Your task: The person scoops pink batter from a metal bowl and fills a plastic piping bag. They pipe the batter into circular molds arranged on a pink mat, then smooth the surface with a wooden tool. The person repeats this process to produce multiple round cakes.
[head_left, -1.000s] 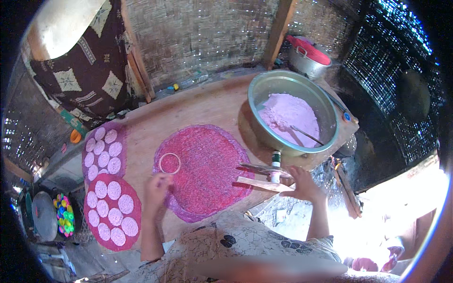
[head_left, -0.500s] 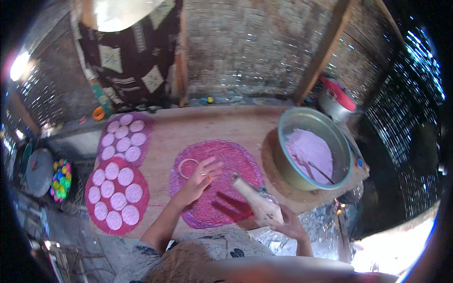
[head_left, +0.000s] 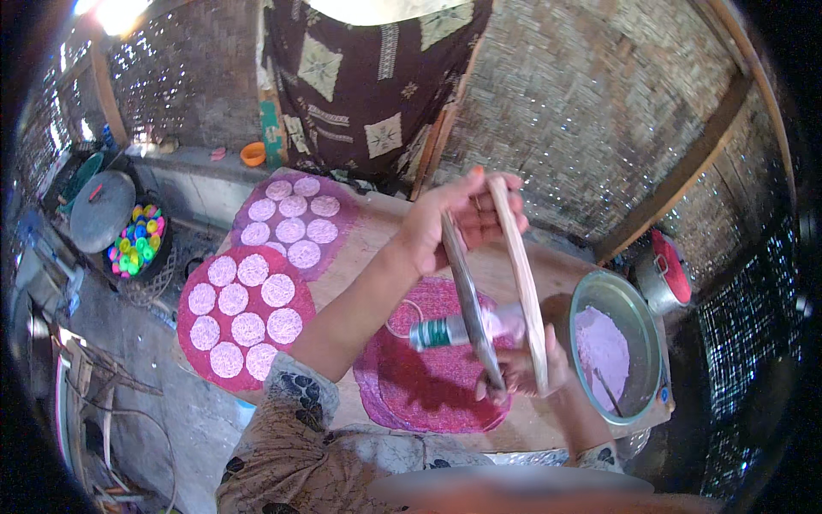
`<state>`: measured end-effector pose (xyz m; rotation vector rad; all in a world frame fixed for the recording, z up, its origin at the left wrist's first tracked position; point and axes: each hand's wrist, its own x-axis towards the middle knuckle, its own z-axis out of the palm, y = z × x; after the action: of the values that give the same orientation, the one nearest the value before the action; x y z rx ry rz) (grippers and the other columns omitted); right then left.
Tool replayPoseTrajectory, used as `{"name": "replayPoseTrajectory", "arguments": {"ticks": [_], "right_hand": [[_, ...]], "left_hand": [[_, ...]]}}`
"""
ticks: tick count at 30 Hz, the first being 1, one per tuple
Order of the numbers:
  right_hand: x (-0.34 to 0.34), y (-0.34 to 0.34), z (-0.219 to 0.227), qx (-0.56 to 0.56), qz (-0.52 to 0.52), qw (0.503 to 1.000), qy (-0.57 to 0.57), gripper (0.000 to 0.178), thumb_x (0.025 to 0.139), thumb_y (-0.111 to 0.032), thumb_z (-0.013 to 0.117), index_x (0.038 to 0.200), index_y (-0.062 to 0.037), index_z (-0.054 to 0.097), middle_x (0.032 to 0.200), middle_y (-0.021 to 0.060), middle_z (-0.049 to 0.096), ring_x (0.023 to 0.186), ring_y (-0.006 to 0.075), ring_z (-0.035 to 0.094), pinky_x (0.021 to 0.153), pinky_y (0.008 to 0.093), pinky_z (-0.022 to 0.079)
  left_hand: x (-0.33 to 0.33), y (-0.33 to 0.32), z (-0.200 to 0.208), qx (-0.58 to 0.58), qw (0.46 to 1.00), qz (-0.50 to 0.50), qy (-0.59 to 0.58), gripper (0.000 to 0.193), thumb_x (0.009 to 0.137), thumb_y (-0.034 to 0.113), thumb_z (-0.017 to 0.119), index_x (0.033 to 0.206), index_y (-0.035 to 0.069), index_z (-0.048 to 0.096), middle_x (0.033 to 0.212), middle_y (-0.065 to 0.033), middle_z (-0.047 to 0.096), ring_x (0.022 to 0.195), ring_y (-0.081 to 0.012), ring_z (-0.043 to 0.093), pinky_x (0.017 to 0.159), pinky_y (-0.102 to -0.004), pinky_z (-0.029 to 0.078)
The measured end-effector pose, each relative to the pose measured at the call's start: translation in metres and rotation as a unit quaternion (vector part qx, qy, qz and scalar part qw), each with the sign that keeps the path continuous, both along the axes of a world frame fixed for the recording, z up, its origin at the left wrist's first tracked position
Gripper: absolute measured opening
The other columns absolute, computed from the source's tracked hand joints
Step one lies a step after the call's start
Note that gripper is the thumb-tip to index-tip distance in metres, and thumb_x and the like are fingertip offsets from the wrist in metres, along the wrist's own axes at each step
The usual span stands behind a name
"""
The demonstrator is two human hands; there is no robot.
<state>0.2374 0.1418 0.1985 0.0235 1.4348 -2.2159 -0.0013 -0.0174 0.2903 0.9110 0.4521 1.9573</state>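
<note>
Two long wooden sticks, a dark stick and a pale stick, slant side by side above the table. My left hand is raised at their upper ends, fingers curled around them. My right hand grips their lower ends. Between the sticks lies a clear plastic bottle with a green label and pinkish contents; how it is held is partly hidden. Beneath is a round red-pink woven mat with a thin ring on it, partly covered by the bottle and arms.
Left of it, a red mat and a purple mat bear several pale pink discs. A large basin of pink dough or flour with a spoon stands right, near a metal pot. Colourful small items fill a basket far left.
The view has turned left. My left hand has risen from the mat and now holds the sticks, which my right hand also grips. The bottle now lies crosswise between them.
</note>
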Motion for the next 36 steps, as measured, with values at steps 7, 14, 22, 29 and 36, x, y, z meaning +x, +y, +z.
{"name": "replayPoseTrajectory", "arguments": {"ticks": [7, 14, 22, 29, 36], "right_hand": [[-0.101, 0.031, -0.017, 0.080, -0.026, 0.986, -0.141, 0.093, 0.087, -0.081, 0.035, 0.128, 0.0006, 0.051, 0.093, 0.0191, 0.064, 0.079, 0.0268, 0.064, 0.068, 0.0368, 0.054], [-0.154, 0.023, -0.051, 0.238, -0.001, 0.956, -0.174, 0.078, 0.091, -0.076, 0.038, 0.123, -0.0073, 0.056, 0.078, 0.0134, 0.066, 0.062, 0.0219, 0.065, 0.053, 0.0341, 0.053], [-0.163, 0.014, -0.060, 0.258, 0.022, 0.952, -0.164, 0.082, 0.088, -0.079, 0.039, 0.118, -0.0052, 0.057, 0.076, 0.0116, 0.064, 0.060, 0.0190, 0.063, 0.051, 0.0310, 0.051], [-0.166, 0.027, -0.054, 0.326, 0.016, 0.925, -0.194, 0.083, 0.086, -0.081, 0.042, 0.114, -0.0051, 0.058, 0.073, 0.0095, 0.062, 0.058, 0.0174, 0.060, 0.048, 0.0301, 0.048], [-0.147, 0.035, -0.051, 0.332, 0.008, 0.919, -0.213, 0.079, 0.087, -0.080, 0.043, 0.115, -0.0074, 0.058, 0.070, 0.0083, 0.060, 0.055, 0.0162, 0.059, 0.046, 0.0289, 0.047]], "left_hand": [[-0.089, 0.017, -0.138, 0.081, 0.949, 0.075, -0.296, 0.048, 0.096, 0.051, 0.053, 0.097, 0.003, 0.060, 0.082, -0.0103, 0.059, 0.086, -0.0297, 0.060, 0.095, -0.0480, 0.047], [-0.119, 0.003, -0.233, 0.064, 0.901, 0.219, -0.368, 0.046, 0.094, 0.055, 0.053, 0.093, 0.009, 0.060, 0.079, -0.0069, 0.059, 0.077, -0.0265, 0.058, 0.084, -0.0456, 0.048], [-0.127, -0.002, -0.246, 0.113, 0.905, 0.203, -0.356, 0.042, 0.093, 0.052, 0.055, 0.087, 0.011, 0.056, 0.075, -0.0047, 0.055, 0.072, -0.0238, 0.055, 0.077, -0.0415, 0.046], [-0.122, 0.013, -0.237, 0.076, 0.895, 0.241, -0.368, 0.036, 0.093, 0.047, 0.056, 0.085, 0.012, 0.054, 0.071, -0.0029, 0.053, 0.068, -0.0216, 0.054, 0.074, -0.0386, 0.045], [-0.097, 0.020, -0.241, 0.087, 0.880, 0.193, -0.426, 0.038, 0.095, 0.049, 0.052, 0.084, 0.012, 0.053, 0.071, -0.0021, 0.052, 0.069, -0.0204, 0.053, 0.073, -0.0373, 0.044]]}}
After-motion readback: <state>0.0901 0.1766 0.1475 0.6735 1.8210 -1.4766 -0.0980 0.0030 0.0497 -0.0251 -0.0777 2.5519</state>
